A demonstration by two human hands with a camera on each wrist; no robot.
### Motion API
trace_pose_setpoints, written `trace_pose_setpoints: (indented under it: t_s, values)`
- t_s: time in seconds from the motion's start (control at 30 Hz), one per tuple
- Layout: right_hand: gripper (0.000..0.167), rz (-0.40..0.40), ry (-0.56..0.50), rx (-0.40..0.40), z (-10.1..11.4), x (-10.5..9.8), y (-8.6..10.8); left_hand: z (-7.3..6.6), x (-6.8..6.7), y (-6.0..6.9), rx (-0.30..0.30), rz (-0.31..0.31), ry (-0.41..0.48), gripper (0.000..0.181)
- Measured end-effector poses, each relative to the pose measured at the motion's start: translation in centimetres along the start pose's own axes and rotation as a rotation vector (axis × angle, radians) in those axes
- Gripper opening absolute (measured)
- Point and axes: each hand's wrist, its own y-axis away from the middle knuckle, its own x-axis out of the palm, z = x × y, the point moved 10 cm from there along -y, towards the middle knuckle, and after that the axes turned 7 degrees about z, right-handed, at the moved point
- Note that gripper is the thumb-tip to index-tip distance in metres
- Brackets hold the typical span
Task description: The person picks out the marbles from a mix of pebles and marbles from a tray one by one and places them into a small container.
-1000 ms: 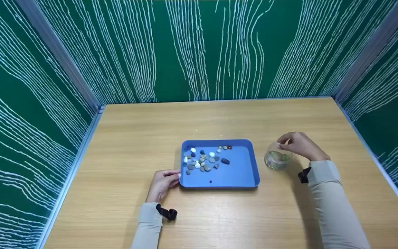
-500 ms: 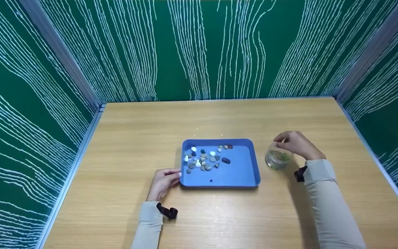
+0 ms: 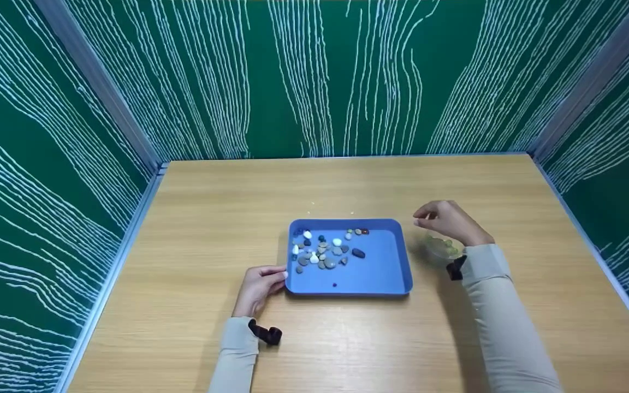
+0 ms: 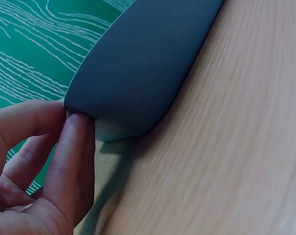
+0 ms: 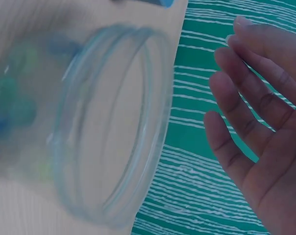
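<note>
A blue tray (image 3: 380, 273) lies mid-table with pebbles (image 3: 329, 263) in grey, white and dark tones, mostly gathered at its left. My left hand (image 3: 257, 289) pinches the tray's left rim between thumb and fingers; the left wrist view shows the tray wall (image 4: 138, 63) beside the fingertips. My right hand (image 3: 448, 221) hovers between the tray and a clear round jar (image 5: 64, 127). Its fingers are loosely bent, with thumb and forefinger tips close together, and no object shows between them. Blurred green and blue pieces (image 5: 13, 105) lie inside the open jar, which the right wrist partly covers in the head view.
Tiny pale specks (image 3: 311, 203) dot the table (image 3: 227, 207) behind the tray. Green panels (image 3: 271, 82) with white wavy lines enclose the table at the back and sides. A small dark bead (image 3: 334, 285) sits apart near the tray's front wall.
My right hand has left the jar's rim and moved left and slightly back, toward the tray. My left hand keeps its hold on the tray, which stays in place.
</note>
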Motion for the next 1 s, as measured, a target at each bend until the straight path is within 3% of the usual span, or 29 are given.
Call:
trace_pose_setpoints:
  t_s: [0.5, 0.77, 1.0]
  values:
    - [0.022, 0.001, 0.011, -0.066, 4.8, 1.9, -3.1, 0.0, -0.1, 0.0, 0.002, -0.005, 0.013, 0.033]
    - [0.024, 0.053, -0.046, -0.010, 6.7, 3.9, -4.7, 0.1, -0.1, -0.1, 0.000, -0.002, 0.027, 0.033]
    - [0.025, 0.084, -0.034, -0.110, 9.3, 5.7, -5.8, 0.1, -0.1, 0.0, 0.011, -0.002, 0.015, 0.032]
